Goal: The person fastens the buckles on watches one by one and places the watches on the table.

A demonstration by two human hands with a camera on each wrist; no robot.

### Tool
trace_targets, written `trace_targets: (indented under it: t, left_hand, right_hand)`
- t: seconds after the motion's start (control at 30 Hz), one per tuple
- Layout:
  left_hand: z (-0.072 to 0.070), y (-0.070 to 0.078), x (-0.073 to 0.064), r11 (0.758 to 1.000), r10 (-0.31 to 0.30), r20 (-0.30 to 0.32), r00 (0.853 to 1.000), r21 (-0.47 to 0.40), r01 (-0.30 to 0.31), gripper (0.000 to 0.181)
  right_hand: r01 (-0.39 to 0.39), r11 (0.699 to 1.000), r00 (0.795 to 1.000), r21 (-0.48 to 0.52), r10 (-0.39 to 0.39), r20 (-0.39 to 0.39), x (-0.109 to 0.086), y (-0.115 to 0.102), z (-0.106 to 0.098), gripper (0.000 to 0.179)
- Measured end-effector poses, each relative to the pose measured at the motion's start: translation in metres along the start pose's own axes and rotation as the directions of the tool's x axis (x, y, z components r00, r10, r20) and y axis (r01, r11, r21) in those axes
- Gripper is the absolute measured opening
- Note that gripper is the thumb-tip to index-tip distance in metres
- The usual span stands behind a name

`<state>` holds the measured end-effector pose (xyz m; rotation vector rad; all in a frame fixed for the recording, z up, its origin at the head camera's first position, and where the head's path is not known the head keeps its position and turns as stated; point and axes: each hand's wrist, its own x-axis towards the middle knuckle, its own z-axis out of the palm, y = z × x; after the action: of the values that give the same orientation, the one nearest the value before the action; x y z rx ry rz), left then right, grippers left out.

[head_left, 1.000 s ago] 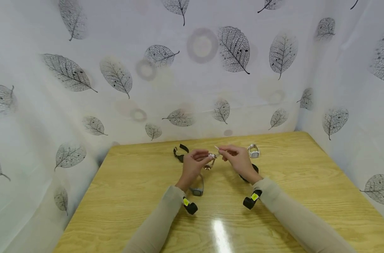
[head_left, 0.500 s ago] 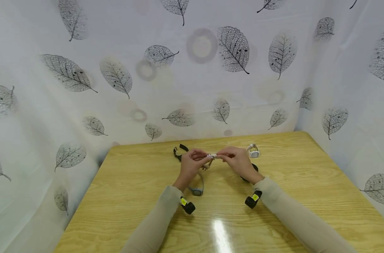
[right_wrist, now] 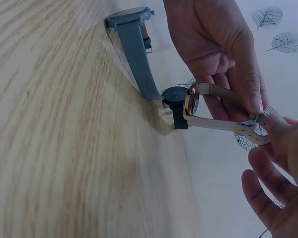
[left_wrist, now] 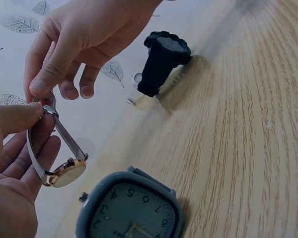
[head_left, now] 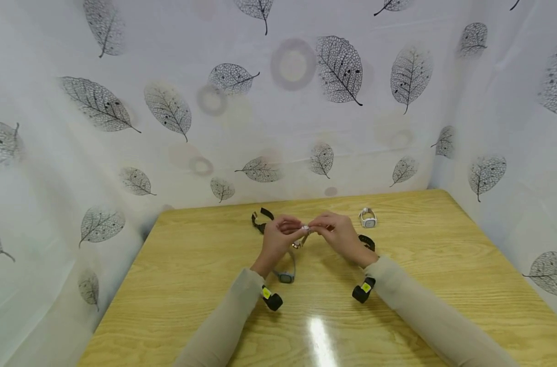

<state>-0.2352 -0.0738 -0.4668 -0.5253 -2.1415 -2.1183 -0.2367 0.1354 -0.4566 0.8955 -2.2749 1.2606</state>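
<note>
A wristwatch with a rose-gold case (left_wrist: 67,173) and pale strap (right_wrist: 213,124) hangs between both hands, above the table. My left hand (head_left: 274,244) pinches the strap beside the metal buckle (right_wrist: 248,122) with thumb and fingers. At the strap's free end, my right hand (head_left: 340,237) pinches with thumb and forefinger, its other fingers loosely bent. The strap forms a loop, its end running at the buckle, and the case dangles at the bottom. Below the left hand a grey-blue square watch (head_left: 286,278) stands on the table, its dial large in the left wrist view.
Beyond the left hand lies a black watch (head_left: 263,227), partly hidden by it. Another black watch (head_left: 367,242) stands behind the right wrist, and a white watch (head_left: 368,219) sits farther back. A leaf-print curtain (head_left: 292,127) borders the wooden table (head_left: 205,255).
My right hand has come left and slightly down, bringing the raised strap end to the buckle. The fingertips of both hands are now close together. The left hand has barely shifted.
</note>
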Motion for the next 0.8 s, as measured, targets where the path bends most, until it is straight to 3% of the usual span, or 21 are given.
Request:
trace_targets:
  t: [0.23, 0.53, 0.8]
  left_hand:
    - [-0.0008, -0.0031, 0.0019, 0.999, -0.015, -0.002, 1.0, -0.038, 0.015, 0.04]
    - [0.0006, -0.0009, 0.0016, 1.0, 0.0, 0.001, 1.0, -0.011, 0.0, 0.027]
    - [0.0, -0.0019, 0.0019, 0.999, -0.016, -0.009, 1.0, -0.047, 0.016, 0.03]
  right_hand:
    - [-0.129, 0.989, 0.991, 0.068, 0.13, -0.01, -0.006, -0.0003, 0.0011, 0.012]
    - [-0.024, 1.0, 0.998, -0.002, 0.024, -0.055, -0.0047, 0.0017, 0.0076, 0.01]
    - [-0.082, 0.997, 0.995, -0.004, 0.082, -0.062, -0.0102, 0.002, 0.0091, 0.018]
